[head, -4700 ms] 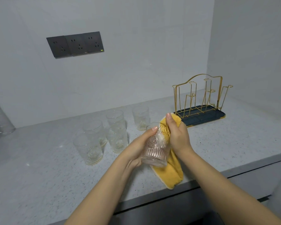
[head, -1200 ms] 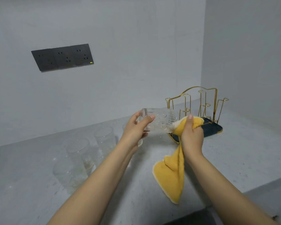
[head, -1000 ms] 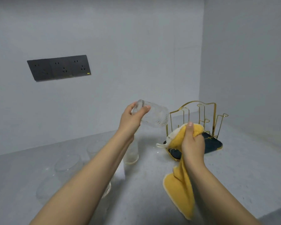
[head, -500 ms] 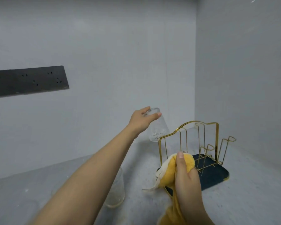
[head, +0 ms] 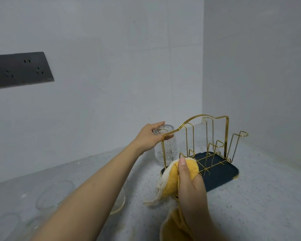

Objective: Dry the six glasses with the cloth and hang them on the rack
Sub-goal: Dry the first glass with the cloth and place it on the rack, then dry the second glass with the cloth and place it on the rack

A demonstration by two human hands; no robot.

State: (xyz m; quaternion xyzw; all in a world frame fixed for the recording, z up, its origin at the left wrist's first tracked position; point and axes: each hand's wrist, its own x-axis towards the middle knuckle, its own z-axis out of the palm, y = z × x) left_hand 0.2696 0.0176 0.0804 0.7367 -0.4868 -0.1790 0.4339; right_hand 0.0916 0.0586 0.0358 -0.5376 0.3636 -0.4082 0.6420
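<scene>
1. The worktop [head: 250, 214] is carrying everything in view, speckled and pale, running into the corner of the walls
2. The rack [head: 222, 173] is standing near that corner, gold wire pegs rising from a dark tray; I am seeing no glass on the pegs facing the camera
3. The cloth [head: 170, 178] is bunching in the right hand [head: 191, 186], whose fingers are curling tightly round it just in front of the rack
4. The left hand [head: 149, 139] is gripping the inverted glass [head: 165, 145] by its base, fingers wrapped round the top, at the rack's far left side; whether it is already over a peg is hard to tell
5. The waiting glasses [head: 54, 197] are standing at lower left, partly hidden under the forearm
6. Risk, as I judge it: the rim could be catching the wire frame and slipping, or the low forearm could be knocking a waiting glass over
</scene>
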